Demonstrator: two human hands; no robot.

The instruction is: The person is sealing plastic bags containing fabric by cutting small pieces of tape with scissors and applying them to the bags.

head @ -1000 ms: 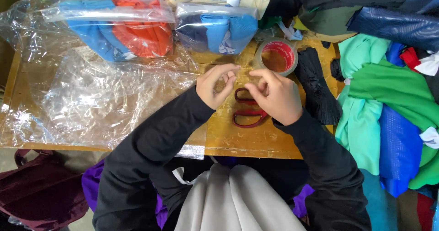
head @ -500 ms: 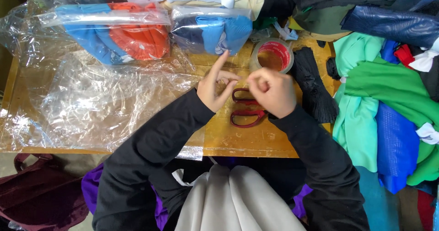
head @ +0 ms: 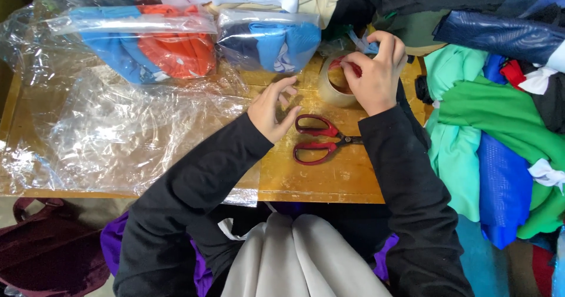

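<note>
Honestly a lot of this shot was hard to read, so starting there: the tape roll point(head: 333, 84) was half covered by the right hand point(head: 372, 73), so only its clear outer ring and a bit of red inside showed, and I couldn't tell if a loose end of tape was pinched in those fingers or not. The hand itself was curled over the far side of the roll, fingers bent and touching it. The blades of the red-handled scissors point(head: 321, 139), lying just on the near side of the roll, ran under the right sleeve, so their tips were hidden. The left hand point(head: 272, 107) sat just left of the roll, fingers loosely spread and bent, holding nothing, hovering over or resting on the wood beside the scissor handles. Further left of the roll, a big sheet of crinkled clear plastic point(head: 112, 138) covered most of the wooden table point(head: 329, 179), all glare and wrinkles. Behind that, up-left of the roll, were two clear bags of folded clothes, one blue and orange point(head: 147, 47), one blue point(head: 268, 41). Right of the roll was a messy heap of green and blue clothes point(head: 500, 138), cut off at the frame edge. A dark red bag point(head: 47, 244) sat on the floor, way down-left of the roll.
</note>
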